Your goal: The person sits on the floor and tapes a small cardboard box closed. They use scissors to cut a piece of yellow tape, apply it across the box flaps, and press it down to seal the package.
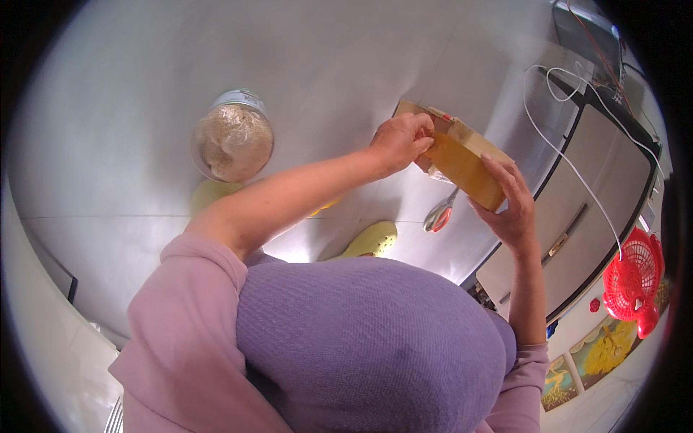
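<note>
A small cardboard box (476,138) is held up in front of me, right of the middle. A smooth amber-brown strip (465,170), which looks like packing tape, runs along its near side. My left hand (403,142) pinches the strip's left end, fingertips and thumb close together at the box. My right hand (508,197) grips the box's right end, thumb below and fingers above. Beneath the box, on the grey tiled floor, lies a pair of scissors (441,214) with red and grey handles.
A round clear tub (233,138) holding a plastic-wrapped, light brown mass stands on the left. Yellow-green clogs (373,238) are near my body. At right are a cabinet-like unit (595,178) with dark edges, a white cable (568,159) and a red plastic basket (631,276).
</note>
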`<state>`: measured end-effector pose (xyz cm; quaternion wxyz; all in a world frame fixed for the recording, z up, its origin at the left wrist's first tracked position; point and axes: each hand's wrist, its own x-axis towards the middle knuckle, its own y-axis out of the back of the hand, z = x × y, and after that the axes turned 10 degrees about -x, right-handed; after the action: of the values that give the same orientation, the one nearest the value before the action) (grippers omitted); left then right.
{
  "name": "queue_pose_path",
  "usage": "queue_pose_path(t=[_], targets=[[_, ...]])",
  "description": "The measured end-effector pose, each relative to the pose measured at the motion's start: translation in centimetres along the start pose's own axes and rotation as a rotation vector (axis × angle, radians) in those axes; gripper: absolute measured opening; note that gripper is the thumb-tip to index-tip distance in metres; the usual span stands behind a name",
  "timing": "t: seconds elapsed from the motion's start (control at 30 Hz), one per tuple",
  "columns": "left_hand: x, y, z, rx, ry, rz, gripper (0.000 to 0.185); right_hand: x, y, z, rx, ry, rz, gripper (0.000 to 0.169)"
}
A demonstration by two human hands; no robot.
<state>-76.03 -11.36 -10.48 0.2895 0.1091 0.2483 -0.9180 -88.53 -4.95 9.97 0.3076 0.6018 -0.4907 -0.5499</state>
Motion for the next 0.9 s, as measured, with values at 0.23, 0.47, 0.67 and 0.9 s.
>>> queue_pose_path(t=[0.23, 0.47, 0.67, 0.9], targets=[[-0.2, -0.6, -0.6, 0.213, -0.154, -0.01, 0.021, -0.5, -0.3, 0.5, -0.01, 0.019, 0.039, 0.073], [-5.0, -2.8, -1.6, 0.438, -0.45, -0.057, 0.092, -0.7, -0.3, 0.7, -0.007, 0.014, 0.081, 0.073], [-1.9, -3.0, -2.9, 0.599, -0.566, -0.021, 0.104, -1.1, -0.4, 1.0, 0.015, -0.015, 0.065, 0.074], [-1.9, -2.7, -3.8, 0.761, -0.543, -0.031, 0.106, -1.0, -0.8, 1.8, 0.017, 0.014, 0.096, 0.074]])
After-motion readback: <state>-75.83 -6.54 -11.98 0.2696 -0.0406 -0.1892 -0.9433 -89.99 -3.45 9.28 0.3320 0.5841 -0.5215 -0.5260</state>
